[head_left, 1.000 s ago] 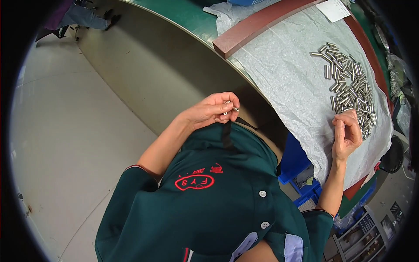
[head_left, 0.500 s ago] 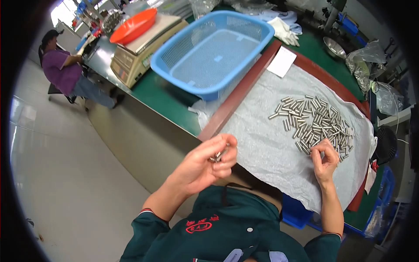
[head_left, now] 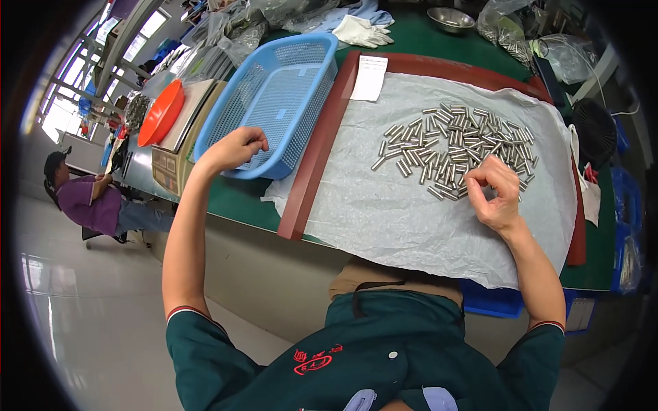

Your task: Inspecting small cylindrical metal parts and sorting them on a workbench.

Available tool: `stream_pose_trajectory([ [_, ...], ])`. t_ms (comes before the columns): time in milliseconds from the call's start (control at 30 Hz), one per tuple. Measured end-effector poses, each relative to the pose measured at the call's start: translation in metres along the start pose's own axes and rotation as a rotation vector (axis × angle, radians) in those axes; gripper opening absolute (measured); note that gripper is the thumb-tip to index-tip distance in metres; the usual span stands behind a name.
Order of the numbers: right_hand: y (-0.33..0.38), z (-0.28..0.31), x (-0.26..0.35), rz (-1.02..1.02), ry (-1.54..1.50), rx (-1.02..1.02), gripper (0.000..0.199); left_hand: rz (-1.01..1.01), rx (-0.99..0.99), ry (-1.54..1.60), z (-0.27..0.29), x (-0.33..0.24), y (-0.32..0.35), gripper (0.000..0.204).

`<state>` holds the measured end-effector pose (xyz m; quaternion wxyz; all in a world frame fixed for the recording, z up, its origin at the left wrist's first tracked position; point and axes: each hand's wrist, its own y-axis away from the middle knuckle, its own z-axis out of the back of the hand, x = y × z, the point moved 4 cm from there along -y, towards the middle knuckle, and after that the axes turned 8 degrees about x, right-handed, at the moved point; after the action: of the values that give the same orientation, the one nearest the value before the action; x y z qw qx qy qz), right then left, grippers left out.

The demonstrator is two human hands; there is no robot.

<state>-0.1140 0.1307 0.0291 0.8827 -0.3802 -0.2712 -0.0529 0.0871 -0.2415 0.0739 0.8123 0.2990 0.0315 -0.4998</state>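
My left hand (head_left: 236,148) is over the near left rim of a blue mesh plastic basket (head_left: 306,113). Its fingers are curled closed, and whatever they contain is hidden behind the knuckles. At the near side of a heap of short shiny metal pins (head_left: 452,145), my right hand (head_left: 495,195) is bent into a pinch, thumb against fingers. Pins lie right beside its fingertips, so I cannot make out if one is between them. The heap rests loosely on a whitish sheet (head_left: 384,219).
Reddish-brown bars (head_left: 317,171) edge the sheet, with a white paper slip (head_left: 369,77) at the corner. An orange tray (head_left: 162,114) tops a scale on the left. White gloves (head_left: 362,31) and a metal bowl (head_left: 450,19) lie behind. A person (head_left: 92,198) sits far left.
My left hand, which showed metal pins in its fingers, has moved left and away to the basket and turned knuckles up. My right hand stays pinched by the heap. The view has turned.
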Motion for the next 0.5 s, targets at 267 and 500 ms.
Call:
stream_pose_trajectory([
  [267, -0.003, -0.001, -0.006, -0.012, 0.008, -0.064, 0.007, -0.153, -0.669, -0.444, 0.023, -0.021, 0.033, 0.042],
  [500, 0.001, 0.000, -0.013, -0.072, 0.055, -0.074, 0.005, -0.547, -0.582, -0.157, -0.057, -0.175, 0.035, 0.009],
])
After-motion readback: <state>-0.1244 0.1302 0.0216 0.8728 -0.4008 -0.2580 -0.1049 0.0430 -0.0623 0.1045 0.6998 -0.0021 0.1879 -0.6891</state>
